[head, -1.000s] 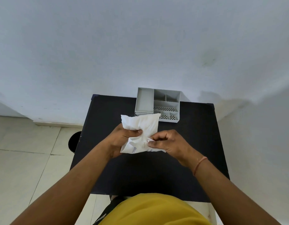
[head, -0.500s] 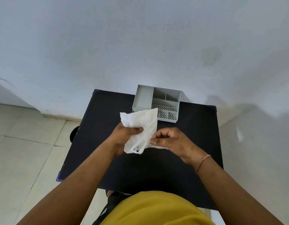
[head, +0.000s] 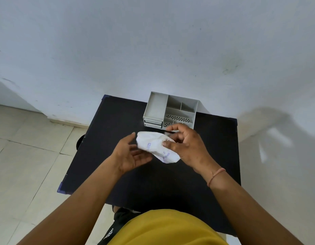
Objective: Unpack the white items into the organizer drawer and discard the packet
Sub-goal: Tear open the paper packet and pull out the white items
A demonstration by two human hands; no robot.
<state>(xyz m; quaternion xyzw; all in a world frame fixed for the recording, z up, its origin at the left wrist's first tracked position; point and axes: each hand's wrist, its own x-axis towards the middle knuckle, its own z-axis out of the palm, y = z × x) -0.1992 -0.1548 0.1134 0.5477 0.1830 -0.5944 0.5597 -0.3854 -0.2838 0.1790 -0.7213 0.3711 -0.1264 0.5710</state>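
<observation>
Where half a second ago both hands gripped it upright, the crumpled white plastic packet [head: 157, 147] with faint purple print now lies tilted over the matt black table [head: 215, 147]. The right hand [head: 185, 147] alone pinches it, fingers [head: 166, 143] clamped on its side. The left hand [head: 130, 153] has let go and hangs palm-up just beside it, fingers apart. That suggests the packet is being turned to open or empty it; nothing has come out. Behind it, against the wall, stands the light grey rigid plastic organizer [head: 155, 106], compartments bare, small drawers shut, some panels perforated.
</observation>
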